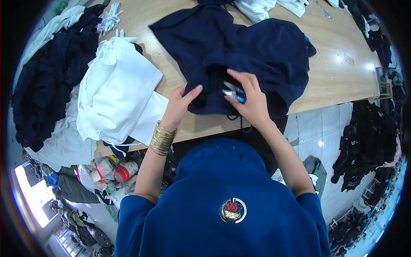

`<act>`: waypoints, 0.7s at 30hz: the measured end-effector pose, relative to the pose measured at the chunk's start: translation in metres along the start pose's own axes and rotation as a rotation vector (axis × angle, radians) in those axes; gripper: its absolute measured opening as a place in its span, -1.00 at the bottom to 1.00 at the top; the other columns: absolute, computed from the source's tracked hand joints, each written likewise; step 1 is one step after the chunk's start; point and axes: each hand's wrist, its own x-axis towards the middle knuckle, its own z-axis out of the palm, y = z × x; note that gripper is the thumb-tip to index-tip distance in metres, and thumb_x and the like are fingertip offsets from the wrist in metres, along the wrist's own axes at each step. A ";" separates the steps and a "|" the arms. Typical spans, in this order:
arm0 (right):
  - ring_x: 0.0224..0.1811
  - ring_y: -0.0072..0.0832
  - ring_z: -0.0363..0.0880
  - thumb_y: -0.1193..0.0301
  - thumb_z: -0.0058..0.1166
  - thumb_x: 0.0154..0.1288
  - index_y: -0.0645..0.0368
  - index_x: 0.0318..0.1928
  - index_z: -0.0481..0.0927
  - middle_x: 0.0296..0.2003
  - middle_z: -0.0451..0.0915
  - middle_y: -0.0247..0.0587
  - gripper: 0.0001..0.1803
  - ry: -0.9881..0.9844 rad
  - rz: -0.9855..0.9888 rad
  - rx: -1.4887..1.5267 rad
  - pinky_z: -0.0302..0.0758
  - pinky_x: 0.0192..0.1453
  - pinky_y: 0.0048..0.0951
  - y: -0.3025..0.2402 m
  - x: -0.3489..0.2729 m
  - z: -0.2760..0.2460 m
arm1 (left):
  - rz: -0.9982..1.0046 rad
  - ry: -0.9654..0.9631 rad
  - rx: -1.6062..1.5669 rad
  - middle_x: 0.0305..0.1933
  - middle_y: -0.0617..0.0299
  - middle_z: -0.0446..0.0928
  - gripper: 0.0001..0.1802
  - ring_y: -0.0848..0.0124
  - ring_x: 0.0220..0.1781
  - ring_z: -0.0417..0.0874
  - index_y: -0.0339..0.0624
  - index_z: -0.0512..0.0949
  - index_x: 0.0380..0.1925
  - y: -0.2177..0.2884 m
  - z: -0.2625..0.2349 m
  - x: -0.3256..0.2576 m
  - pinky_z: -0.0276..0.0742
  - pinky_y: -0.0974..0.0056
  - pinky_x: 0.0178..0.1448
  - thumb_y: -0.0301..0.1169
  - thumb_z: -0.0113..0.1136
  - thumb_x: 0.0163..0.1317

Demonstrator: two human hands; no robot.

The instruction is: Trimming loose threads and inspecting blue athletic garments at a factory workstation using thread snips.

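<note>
A pair of navy shorts (265,47) lies on the wooden table in front of me, its waist opening toward my body and a dark drawstring hanging over the near edge. With thumb and fingers, my left hand (176,105) pinches the left side of the waistband; gold bangles circle that wrist. In my right hand (250,98) is a small pair of thread snips (234,93) with blue handles and metal blades pointing left, over the dark waist opening. My right index finger reaches forward over the fabric.
White folded garments (115,85) are stacked left of the shorts, beside a heap of dark clothes (55,68). A bundle of white cords (110,18) lies behind them. More white fabric (257,8) sits at the far edge. Dark garments (364,141) hang or lie at the right.
</note>
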 end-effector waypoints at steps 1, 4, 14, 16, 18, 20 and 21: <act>-0.16 -0.31 0.54 0.54 0.19 -0.11 -0.01 0.02 0.47 -0.09 0.42 -0.29 -0.44 0.033 0.036 0.050 0.54 -0.23 -0.41 -0.005 0.006 -0.002 | -0.074 -0.083 -0.045 -0.22 0.29 0.56 -0.63 0.59 -0.17 0.50 -0.35 0.54 -0.19 0.006 0.001 -0.002 0.41 0.45 -0.06 -0.23 0.17 0.19; -0.06 -0.33 0.51 0.47 0.30 -0.20 -0.01 0.04 0.46 -0.04 0.37 -0.26 -0.35 0.049 0.085 0.109 0.52 -0.12 -0.41 0.002 0.013 -0.004 | -0.009 -0.222 -0.062 -0.21 0.25 0.57 -0.62 0.55 -0.16 0.52 -0.33 0.53 -0.16 0.022 0.008 -0.004 0.42 0.45 -0.06 -0.23 0.21 0.16; -0.07 -0.51 0.48 0.48 0.19 0.07 0.21 -0.04 0.51 -0.18 0.55 -0.25 -0.61 -0.180 0.333 0.827 0.36 0.06 -0.50 0.004 -0.001 -0.019 | 0.079 -0.323 -0.712 -0.09 0.14 0.55 -0.57 0.30 -0.05 0.59 -0.29 0.41 -0.01 0.034 0.004 0.008 0.49 0.21 0.07 -0.64 0.01 0.04; -0.17 -0.55 0.49 0.46 0.21 0.08 0.23 -0.11 0.53 -0.26 0.53 -0.28 -0.67 -0.217 0.296 0.692 0.38 -0.01 -0.54 -0.001 -0.017 -0.017 | 0.109 -0.375 -0.906 -0.14 0.10 0.57 -0.62 0.29 -0.10 0.61 -0.34 0.42 -0.06 0.023 0.001 0.012 0.52 0.20 0.03 -0.63 -0.04 0.05; -0.24 -0.55 0.49 0.47 0.23 0.05 0.24 -0.22 0.56 -0.34 0.51 -0.29 -0.75 -0.286 0.229 0.656 0.38 -0.09 -0.56 -0.001 -0.029 -0.009 | 0.069 -0.371 -0.974 -0.17 0.07 0.57 -0.63 0.27 -0.11 0.61 -0.38 0.42 -0.08 0.013 -0.003 0.017 0.54 0.18 0.02 -0.61 -0.06 0.05; -0.31 -0.55 0.50 0.49 0.24 0.03 0.23 -0.31 0.57 -0.42 0.49 -0.32 -0.81 -0.330 0.247 0.618 0.38 -0.19 -0.55 -0.007 -0.033 -0.009 | 0.031 -0.361 -1.041 -0.19 0.04 0.58 -0.64 0.25 -0.12 0.62 -0.42 0.42 -0.09 0.010 -0.005 0.018 0.55 0.15 0.00 -0.59 -0.08 0.05; -0.31 -0.55 0.48 0.52 0.23 0.01 0.24 -0.31 0.57 -0.43 0.48 -0.31 -0.82 -0.332 0.238 0.638 0.36 -0.19 -0.56 -0.009 -0.033 -0.010 | 0.009 -0.360 -1.069 -0.21 0.01 0.58 -0.65 0.24 -0.13 0.62 -0.44 0.42 -0.11 0.009 -0.004 0.017 0.56 0.15 0.00 -0.57 -0.08 0.04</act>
